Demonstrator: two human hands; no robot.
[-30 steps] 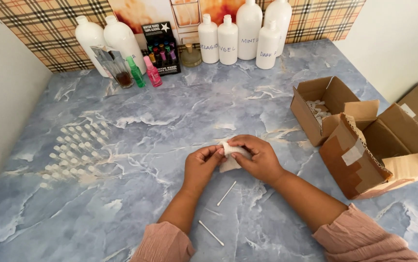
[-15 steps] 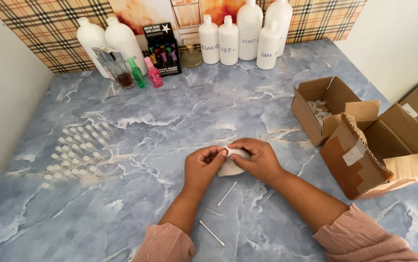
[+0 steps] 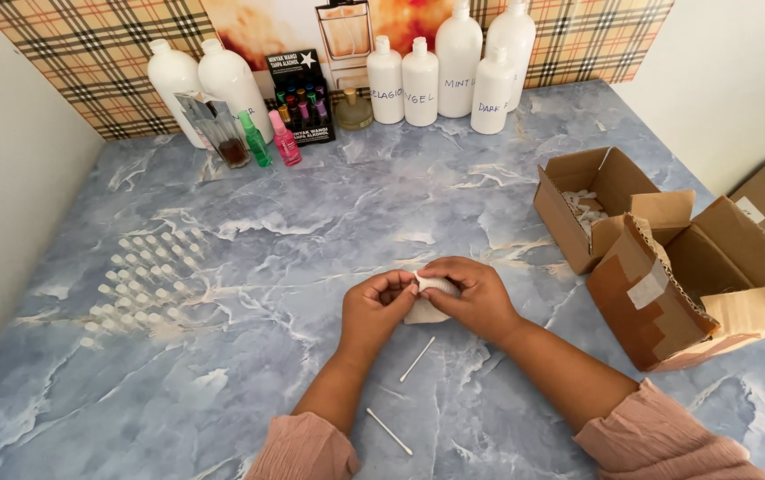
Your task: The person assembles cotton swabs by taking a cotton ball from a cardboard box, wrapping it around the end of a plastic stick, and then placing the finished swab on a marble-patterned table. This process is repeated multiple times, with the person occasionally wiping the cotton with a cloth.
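We are pinching a small white pad (image 3: 425, 298) between our left hand (image 3: 378, 307) and right hand (image 3: 476, 298) over the blue marbled tabletop (image 3: 311, 222), two white cotton swabs (image 3: 417, 359) lying near.

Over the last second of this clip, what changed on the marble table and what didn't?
Hardly anything. The left hand and right hand keep their grip on the small white piece, fingers shifting only slightly. The two thin white sticks, the small vials, the white bottles and the cardboard boxes stayed put.

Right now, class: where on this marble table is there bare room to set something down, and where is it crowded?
Bare: the middle, between the white bottles and both hands, left hand, right hand. Crowded: clear vials left, cardboard boxes right, cotton swabs nearest.
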